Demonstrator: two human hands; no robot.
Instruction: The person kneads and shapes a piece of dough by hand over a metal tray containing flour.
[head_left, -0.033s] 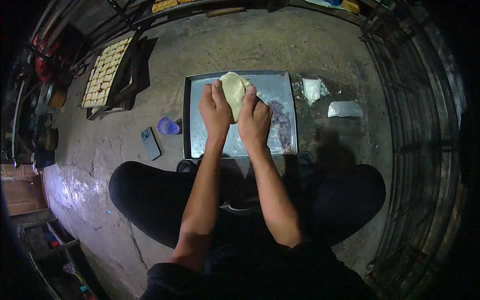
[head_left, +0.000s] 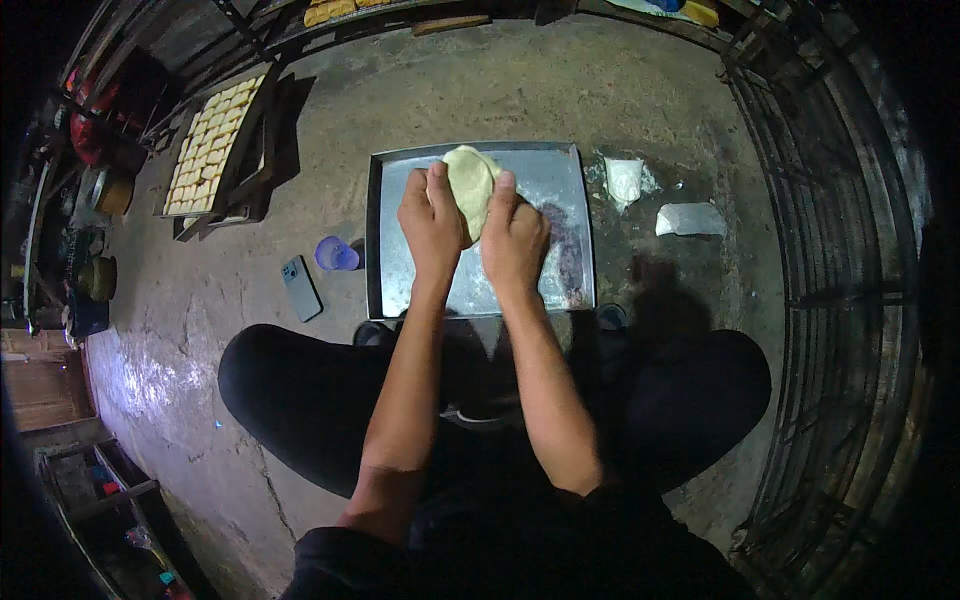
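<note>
A flattened lump of pale dough is held up over a shallow metal tray, whose surface is dusted with white and has a dark stain at the right. My left hand grips the dough's left edge, thumb along it. My right hand grips its right edge with thumb up and fingers curled; the fingertips behind the dough are hidden. Both forearms reach up from the lower edge between my crossed, dark-clothed legs.
A tray of pale portioned pieces leans at the left, near a purple cup and a phone. Two white bags lie right of the metal tray on the concrete floor. Dark metal racks line the sides.
My right hand has shifted slightly to the right. My left hand and the tray look almost unchanged.
</note>
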